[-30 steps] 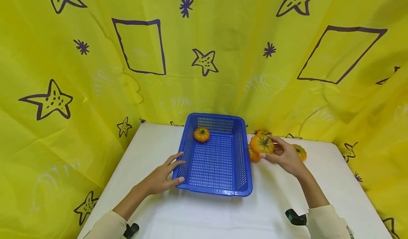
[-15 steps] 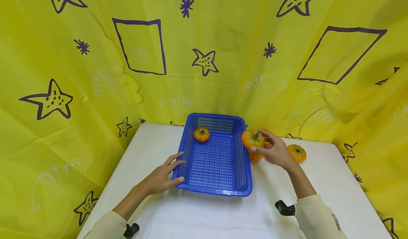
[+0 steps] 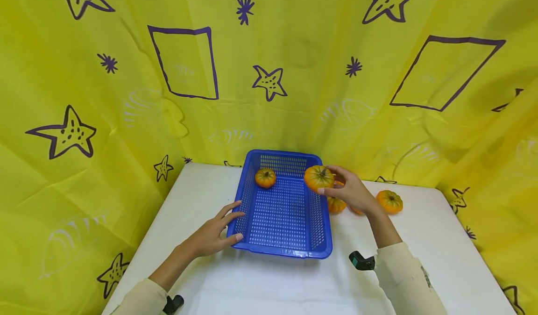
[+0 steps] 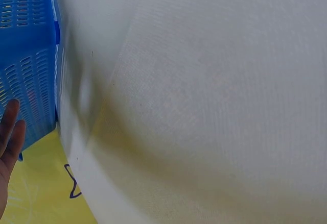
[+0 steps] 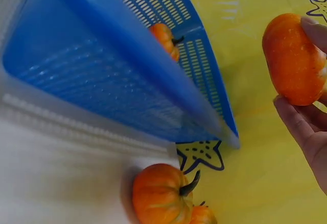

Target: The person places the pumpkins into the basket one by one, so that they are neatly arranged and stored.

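Note:
My right hand (image 3: 350, 192) grips a small orange pumpkin (image 3: 319, 178) between thumb and fingers, up at the basket's right rim; the right wrist view shows this pumpkin (image 5: 292, 60) held clear of the table. My left hand (image 3: 212, 234) touches the left side of the blue plastic basket (image 3: 286, 253) with its fingers spread. Inside the basket, near its far left corner, lies another pumpkin (image 3: 265, 178). Only the fingers of the left hand (image 4: 11, 137) show in the left wrist view, beside the slotted basket wall (image 4: 30, 89).
Beside the basket's right wall sits a pumpkin (image 3: 336, 205), with more orange partly hidden behind my right hand. Farther right is another pumpkin (image 3: 389, 202). The white table (image 3: 269, 287) is bordered by a yellow patterned curtain (image 3: 294, 118).
The right hand has carried its pumpkin leftward, from above the other pumpkins to the basket's right rim. My left hand and the basket have stayed in place.

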A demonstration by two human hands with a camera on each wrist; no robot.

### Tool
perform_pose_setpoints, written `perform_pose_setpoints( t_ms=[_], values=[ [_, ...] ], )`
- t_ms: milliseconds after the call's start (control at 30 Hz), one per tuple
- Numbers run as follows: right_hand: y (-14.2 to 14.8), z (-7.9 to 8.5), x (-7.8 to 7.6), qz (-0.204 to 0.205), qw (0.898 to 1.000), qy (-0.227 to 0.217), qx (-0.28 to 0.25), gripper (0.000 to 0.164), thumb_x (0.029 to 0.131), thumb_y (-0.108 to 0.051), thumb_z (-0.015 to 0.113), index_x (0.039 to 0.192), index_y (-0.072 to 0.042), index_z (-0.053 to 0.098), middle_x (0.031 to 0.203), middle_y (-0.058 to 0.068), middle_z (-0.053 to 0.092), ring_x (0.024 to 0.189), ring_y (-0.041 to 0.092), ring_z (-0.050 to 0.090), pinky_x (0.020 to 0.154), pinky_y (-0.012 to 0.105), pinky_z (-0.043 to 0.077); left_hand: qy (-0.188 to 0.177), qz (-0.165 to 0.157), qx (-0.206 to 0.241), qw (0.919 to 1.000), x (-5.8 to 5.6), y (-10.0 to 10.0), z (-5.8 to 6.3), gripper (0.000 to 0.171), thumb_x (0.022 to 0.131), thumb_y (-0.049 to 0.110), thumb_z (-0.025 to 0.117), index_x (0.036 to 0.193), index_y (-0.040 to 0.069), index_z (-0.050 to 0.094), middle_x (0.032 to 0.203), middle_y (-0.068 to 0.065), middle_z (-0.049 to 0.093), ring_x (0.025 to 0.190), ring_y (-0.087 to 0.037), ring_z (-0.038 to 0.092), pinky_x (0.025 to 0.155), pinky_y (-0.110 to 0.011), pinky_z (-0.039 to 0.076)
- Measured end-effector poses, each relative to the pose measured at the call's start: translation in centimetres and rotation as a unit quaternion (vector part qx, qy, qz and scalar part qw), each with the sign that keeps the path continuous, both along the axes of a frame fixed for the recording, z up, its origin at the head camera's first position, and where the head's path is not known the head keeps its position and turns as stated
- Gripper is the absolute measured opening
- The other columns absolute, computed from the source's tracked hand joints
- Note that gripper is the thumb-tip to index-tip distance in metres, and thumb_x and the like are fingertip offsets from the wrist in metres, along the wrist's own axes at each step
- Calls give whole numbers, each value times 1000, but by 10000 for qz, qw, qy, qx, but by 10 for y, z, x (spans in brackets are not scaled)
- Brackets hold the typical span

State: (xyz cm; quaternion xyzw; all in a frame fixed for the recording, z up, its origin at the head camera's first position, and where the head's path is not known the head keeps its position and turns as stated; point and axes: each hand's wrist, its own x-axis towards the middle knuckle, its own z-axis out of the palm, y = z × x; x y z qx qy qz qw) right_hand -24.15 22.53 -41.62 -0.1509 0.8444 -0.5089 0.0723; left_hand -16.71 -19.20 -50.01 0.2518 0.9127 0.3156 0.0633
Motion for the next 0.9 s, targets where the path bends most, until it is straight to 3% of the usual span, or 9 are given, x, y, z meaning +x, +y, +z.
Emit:
perform_pose_setpoints(
  t_ms=[267,567,900],
  values=[
    [-13,5,-9,237,9995,-117,193,80,85,-33,80,152,-11,42,149,15,49,131,39,53,102,50,53,77,-12,34,10000,0,0,-1,60,96,46,62,148,17,50,168,2,21,141,-43,44,99,-61,51],
    [-27,9,-20,322,9976,-113,599,80,83,-41,80,150,-16,45,151,12,47,135,39,48,107,54,47,155,-27,43,9999,0,0,-2,63,96,51,60,147,17,51,167,2,21,142,-43,43,98,-60,52],
    [-46,0,-33,469,9974,-98,531,78,84,-33,80,149,-8,45,146,18,49,122,35,53,102,50,51,142,-9,38,9999,0,0,-1,64,95,54,59,147,17,51,168,1,21,142,-42,43,97,-59,52]
  ],
)
